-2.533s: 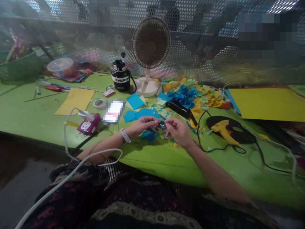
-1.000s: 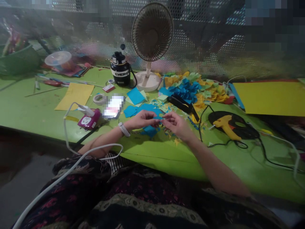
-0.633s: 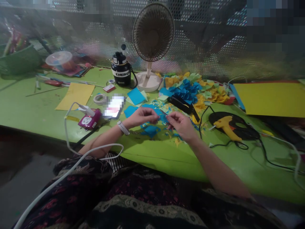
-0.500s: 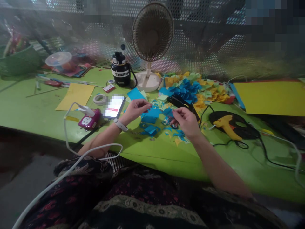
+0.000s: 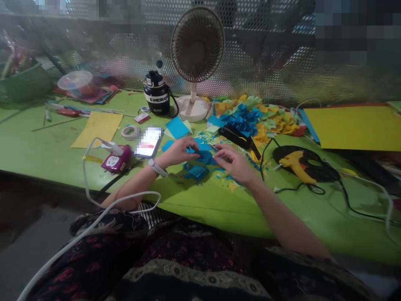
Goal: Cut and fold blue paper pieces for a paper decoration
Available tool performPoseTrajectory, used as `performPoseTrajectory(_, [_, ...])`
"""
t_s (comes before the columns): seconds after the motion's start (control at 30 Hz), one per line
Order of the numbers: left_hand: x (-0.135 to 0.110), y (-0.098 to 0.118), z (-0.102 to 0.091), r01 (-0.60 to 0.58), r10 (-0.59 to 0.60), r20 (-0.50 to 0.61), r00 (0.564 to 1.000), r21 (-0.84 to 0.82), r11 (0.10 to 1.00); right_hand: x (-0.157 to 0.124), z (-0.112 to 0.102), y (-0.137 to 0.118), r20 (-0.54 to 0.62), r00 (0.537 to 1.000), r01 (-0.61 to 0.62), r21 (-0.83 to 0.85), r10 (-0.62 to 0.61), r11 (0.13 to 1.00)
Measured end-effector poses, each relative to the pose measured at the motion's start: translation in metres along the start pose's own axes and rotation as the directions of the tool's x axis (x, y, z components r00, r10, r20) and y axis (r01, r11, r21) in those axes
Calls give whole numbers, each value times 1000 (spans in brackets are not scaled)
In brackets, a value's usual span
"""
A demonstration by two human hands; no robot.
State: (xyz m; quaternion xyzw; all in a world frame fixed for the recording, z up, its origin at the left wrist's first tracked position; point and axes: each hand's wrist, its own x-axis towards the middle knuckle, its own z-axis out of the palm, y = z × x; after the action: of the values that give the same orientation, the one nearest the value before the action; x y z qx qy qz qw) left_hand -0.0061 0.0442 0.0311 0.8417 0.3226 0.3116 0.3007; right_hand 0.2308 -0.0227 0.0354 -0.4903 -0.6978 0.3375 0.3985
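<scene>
Left hand (image 5: 180,150) down on the green table (image 5: 46,150), fingers bent, tips set on the left end of a blue paper piece (image 5: 206,157). Pinching or merely pressing: cannot tell. Right hand (image 5: 234,162) low and open, fingers stretched leftward, tips touching the right end of the same piece.

Blue paper piece flat on the tabletop between the two hands, long axis running from one hand across to the other, one end under the left fingertips, the other at the right fingertips. Too small and blurred to tell a front end.

Half a second back: both hands lifted off the table and well apart, blue paper held up at the left fingertips. Now lowered and drawn close together, with the paper down on the tabletop.

White band (image 5: 156,167) around the left wrist. Just below the left fingertips, toward the body, a second blue scrap (image 5: 196,171). Left of the left hand, a phone (image 5: 148,142), beyond it a tape roll (image 5: 130,132), and further left a pink socket (image 5: 115,159). Beyond the right hand, a black stapler (image 5: 233,136), then a heap of folded paper (image 5: 250,119). Right of the right hand, a yellow glue gun (image 5: 296,165). Well beyond both hands, a fan (image 5: 196,46) and a black jug (image 5: 156,98).
</scene>
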Motion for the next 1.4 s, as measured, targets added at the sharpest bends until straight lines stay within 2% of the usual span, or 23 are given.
performPoseTrajectory(0.1, [-3, 11, 2, -98, 98, 3, 995, -45, 994, -2, 3, -1, 78, 996, -40, 40, 37, 998])
performPoseTrajectory(0.17, [-4, 16, 5, -119, 119, 7, 993, -59, 991, -3, 5, -2, 90, 994, -61, 45, 56, 997])
performPoseTrajectory(0.3, [-5, 19, 12, -87, 79, -65, 995, -134, 987, -5, 6, -9, -3, 999, -34, -28, 34, 999])
performPoseTrajectory(0.4, [-4, 19, 17, 30, -77, -103, 992, -396, 918, -6, 5, -15, -79, 994, 65, -70, -71, 995])
performPoseTrajectory(0.47, [-4, 19, 19, 163, -211, -12, 977, -592, 790, -7, 5, -18, -105, 989, 94, -69, -101, 993])
performPoseTrajectory(0.53, [-5, 20, 20, 293, -297, 115, 948, -683, 669, -7, 5, -18, -123, 989, 76, -48, -82, 996])
performPoseTrajectory(0.6, [-5, 20, 21, 361, -336, 184, 924, -707, 607, -7, 6, -16, -138, 989, 55, -32, -59, 998])
performPoseTrajectory(0.7, [-6, 21, 21, 398, -348, 230, 909, -727, 559, -7, 6, -12, -150, 987, 47, -31, -51, 998])
performPoseTrajectory(0.83, [-7, 23, 19, 482, -334, 352, 874, -714, 509, -7, 7, -12, -96, 995, -13, -40, 9, 999])
performPoseTrajectory(0.93, [-7, 26, 18, 512, -321, 399, 859, -707, 488, -8, 7, -14, -59, 997, -58, -64, 55, 996])
performPoseTrajectory(1.1, [-6, 28, 19, 549, -339, 435, 835, -712, 438, -9, 8, -16, -70, 997, -43, -129, 34, 991])
performPoseTrajectory(1.2, [-6, 25, 21, 544, -325, 438, 838, -701, 461, -9, 8, -16, -76, 997, -34, -148, 23, 988])
performPoseTrajectory(1.4, [-7, 20, 24, 536, -332, 422, 844, -694, 481, -7, 9, -12, -25, 993, -114, -6, 113, 994])
